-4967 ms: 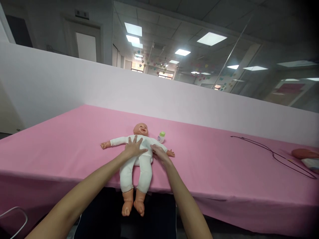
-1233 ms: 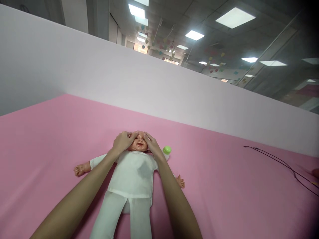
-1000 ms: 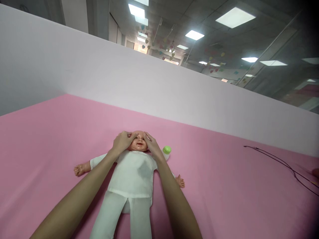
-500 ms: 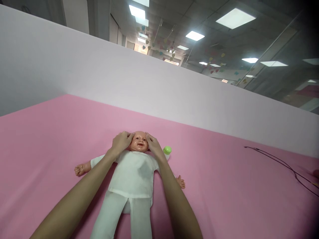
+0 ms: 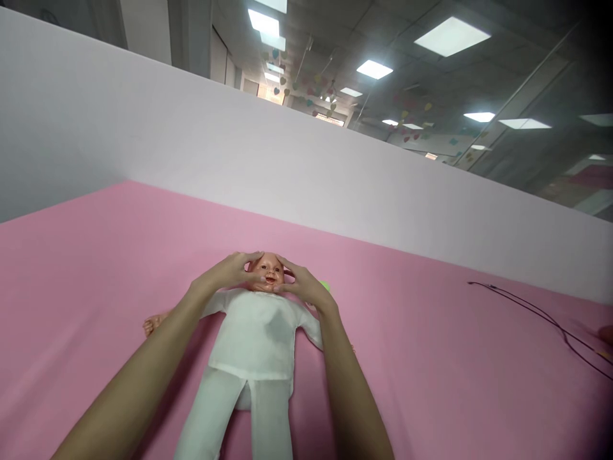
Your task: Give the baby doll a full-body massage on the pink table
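Pink cloth spreads left of and beneath the grip; the left hand, thumb and forefinger parted, curves around one side of the doll's head, unclenched; the doll lies face-up, head between both hands, white-clothed body below them; the right hand frames the other side, likewise spread; just behind it peeks a green cap; well to its right runs a black cable.

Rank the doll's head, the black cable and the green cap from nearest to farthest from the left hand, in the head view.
1. Doll's head: right by the left hand, between both hands.
2. Green cap: to the right, partly hidden behind the right hand.
3. Black cable: far right on the pink cloth.
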{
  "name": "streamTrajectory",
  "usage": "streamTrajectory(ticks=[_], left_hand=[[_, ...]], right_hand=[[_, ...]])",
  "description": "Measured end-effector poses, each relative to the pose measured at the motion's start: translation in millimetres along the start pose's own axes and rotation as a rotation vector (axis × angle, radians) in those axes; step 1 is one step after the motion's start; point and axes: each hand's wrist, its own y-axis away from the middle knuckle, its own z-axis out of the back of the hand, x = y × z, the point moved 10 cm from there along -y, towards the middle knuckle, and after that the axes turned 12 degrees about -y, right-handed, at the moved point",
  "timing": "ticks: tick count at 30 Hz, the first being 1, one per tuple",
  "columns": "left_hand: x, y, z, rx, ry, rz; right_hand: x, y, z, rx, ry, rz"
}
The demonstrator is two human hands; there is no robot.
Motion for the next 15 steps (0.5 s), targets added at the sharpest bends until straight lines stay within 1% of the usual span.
streamTrajectory(ticks=[2, 4, 8, 10, 12, 15], left_hand=[[-3, 1, 2.0, -0.001, 0.043, -0.033], [-5, 1, 3.4, -0.003, 0.051, -0.046], [-2, 2, -0.3, 0.02, -0.059, -0.007], [1, 1, -1.4, 0.022, -0.092, 0.008], [3, 1, -1.1, 0.018, -0.079, 0.01], [3, 2, 0.9, 0.02, -0.012, -0.004]], right_hand=[[-3, 2, 1, 0.023, -0.031, -0.036], [-1, 3, 0, 0.034, -0.009, -0.057], [10, 2, -5, 0.007, 0.124, -0.007], [10, 1, -6, -0.014, 0.152, 0.011], [7, 1, -3, -0.024, 0.135, 0.006], [-2, 3, 5, -0.032, 0.035, -0.037]])
